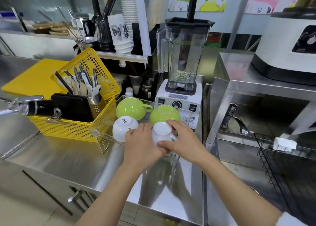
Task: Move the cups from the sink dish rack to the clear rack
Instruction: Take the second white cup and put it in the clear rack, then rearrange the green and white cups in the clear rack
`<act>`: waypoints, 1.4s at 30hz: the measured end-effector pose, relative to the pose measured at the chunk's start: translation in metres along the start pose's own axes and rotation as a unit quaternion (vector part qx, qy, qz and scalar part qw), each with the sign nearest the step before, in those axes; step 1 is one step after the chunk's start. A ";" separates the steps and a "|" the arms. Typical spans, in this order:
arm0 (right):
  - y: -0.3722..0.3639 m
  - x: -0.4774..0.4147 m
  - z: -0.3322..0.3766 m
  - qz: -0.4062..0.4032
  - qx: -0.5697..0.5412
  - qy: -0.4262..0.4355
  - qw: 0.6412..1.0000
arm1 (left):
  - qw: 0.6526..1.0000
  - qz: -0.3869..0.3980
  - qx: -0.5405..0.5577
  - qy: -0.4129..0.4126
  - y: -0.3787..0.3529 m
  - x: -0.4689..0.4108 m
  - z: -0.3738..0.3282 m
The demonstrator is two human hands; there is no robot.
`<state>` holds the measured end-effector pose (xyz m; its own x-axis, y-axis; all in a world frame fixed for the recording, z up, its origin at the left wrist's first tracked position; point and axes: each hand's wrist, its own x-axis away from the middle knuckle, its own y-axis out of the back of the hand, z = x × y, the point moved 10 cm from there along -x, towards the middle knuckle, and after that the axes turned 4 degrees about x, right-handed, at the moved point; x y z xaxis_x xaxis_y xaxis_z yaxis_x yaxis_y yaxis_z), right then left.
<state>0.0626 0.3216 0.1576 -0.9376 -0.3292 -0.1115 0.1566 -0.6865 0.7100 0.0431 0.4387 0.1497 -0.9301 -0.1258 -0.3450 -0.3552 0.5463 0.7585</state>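
A clear rack (pixel 109 141) stands on the steel counter in front of a blender. In it, upside down, sit two green cups (pixel 129 108) (pixel 164 114) at the back and a white cup (pixel 122 128) at the front left. A second white cup (pixel 161 133), also upside down, is at the front right of the rack, held between both hands. My left hand (pixel 142 145) grips its left side. My right hand (pixel 184 140) wraps its right side, thumb under its rim. The black wire dish rack (pixel 277 166) over the sink is at the right.
A yellow basket (pixel 77 128) with utensils and a black case sits left of the clear rack. The blender (pixel 183 63) stands right behind it. A raised steel shelf (pixel 239 82) with a white machine and a sink tap (pixel 234 118) lie to the right.
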 end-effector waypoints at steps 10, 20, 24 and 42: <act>-0.004 -0.005 -0.008 0.015 -0.014 0.001 1.000 | 1.000 0.010 -0.012 0.023 -0.008 0.000 0.004; -0.008 -0.008 -0.008 0.010 0.001 0.007 1.000 | 0.998 0.031 -0.055 0.006 -0.009 -0.001 0.003; -0.011 -0.007 -0.012 0.008 0.007 0.005 1.000 | 0.995 0.027 -0.095 -0.021 -0.011 0.000 0.003; 0.055 0.005 -0.025 -0.093 -0.094 -0.019 0.991 | 0.998 0.034 -0.007 -0.049 0.032 -0.017 -0.021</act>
<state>0.0747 0.2655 0.1786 -0.9663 -0.1628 -0.1996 0.0309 -0.8426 0.5376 0.0459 0.4413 0.1913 -0.9385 -0.0066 -0.3451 -0.2939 0.5397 0.7889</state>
